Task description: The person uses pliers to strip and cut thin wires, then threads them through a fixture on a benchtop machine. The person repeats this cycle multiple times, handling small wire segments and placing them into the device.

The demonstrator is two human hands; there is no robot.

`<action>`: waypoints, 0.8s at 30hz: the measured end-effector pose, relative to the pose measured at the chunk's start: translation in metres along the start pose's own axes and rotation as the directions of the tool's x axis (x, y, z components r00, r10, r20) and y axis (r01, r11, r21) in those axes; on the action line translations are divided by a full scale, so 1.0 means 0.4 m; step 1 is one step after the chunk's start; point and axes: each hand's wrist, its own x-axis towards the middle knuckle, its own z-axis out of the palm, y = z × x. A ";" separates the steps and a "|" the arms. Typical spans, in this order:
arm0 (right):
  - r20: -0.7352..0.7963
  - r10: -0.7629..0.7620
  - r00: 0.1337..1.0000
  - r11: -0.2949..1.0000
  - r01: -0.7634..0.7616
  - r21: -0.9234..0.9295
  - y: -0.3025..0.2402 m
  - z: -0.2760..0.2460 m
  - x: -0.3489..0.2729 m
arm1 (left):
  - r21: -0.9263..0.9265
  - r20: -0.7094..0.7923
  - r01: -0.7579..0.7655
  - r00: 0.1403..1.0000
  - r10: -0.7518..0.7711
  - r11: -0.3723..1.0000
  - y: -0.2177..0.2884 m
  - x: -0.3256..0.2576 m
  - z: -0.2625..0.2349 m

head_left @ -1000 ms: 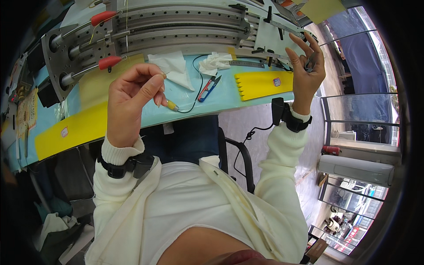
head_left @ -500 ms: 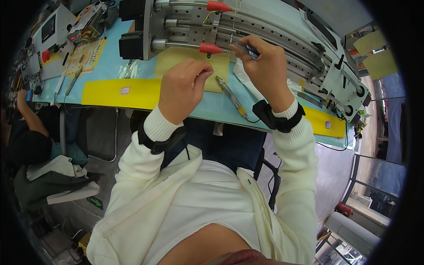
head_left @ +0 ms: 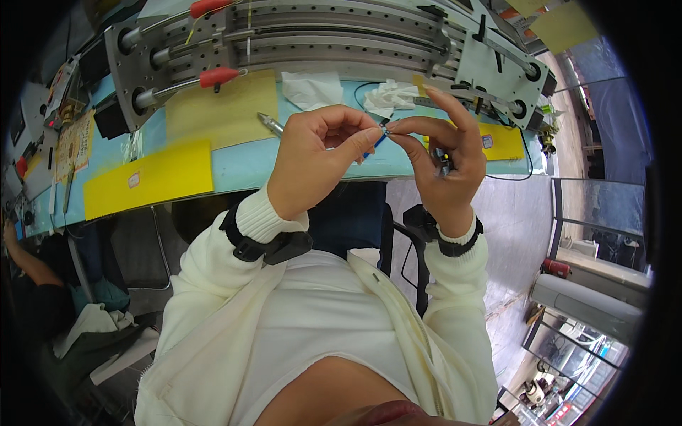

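Note:
My left hand (head_left: 316, 160) and my right hand (head_left: 444, 163) meet in front of my chest, fingertips almost touching. Between their pinched fingertips sits a tiny part (head_left: 387, 128), too small to make out. My right hand also grips a small dark metal piece (head_left: 440, 160) in its palm. Behind my hands, on the light blue bench (head_left: 245, 163), lie a metal-tipped tool (head_left: 270, 124) and a blue-handled tool (head_left: 373, 145), partly hidden by my fingers. Both wrists wear black bands.
A long grey metal fixture (head_left: 320, 39) with rails and red-handled rods (head_left: 220, 77) runs across the back of the bench. Crumpled white tissues (head_left: 312, 89) and yellow sheets (head_left: 149, 177) lie on the bench. Another person's arm (head_left: 21, 255) shows at far left.
My hands have pulled back from the fixture's rods and come together at chest height, pinching a tiny part. The view has tilted back to centre on the bench.

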 end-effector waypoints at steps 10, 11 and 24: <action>-0.347 0.239 0.907 0.969 -0.248 0.018 0.194 -0.231 -0.087 | 0.351 0.069 -0.037 0.998 0.014 0.936 -0.029 0.093 0.116; -0.415 0.229 0.881 0.966 -0.258 -0.014 0.225 -0.256 -0.086 | 0.348 0.077 -0.051 0.997 0.026 0.936 -0.031 0.107 0.121; -0.686 0.396 0.610 0.876 -0.475 0.084 0.345 -0.344 -0.206 | 0.242 0.074 -0.091 0.994 0.075 0.966 -0.066 0.153 0.183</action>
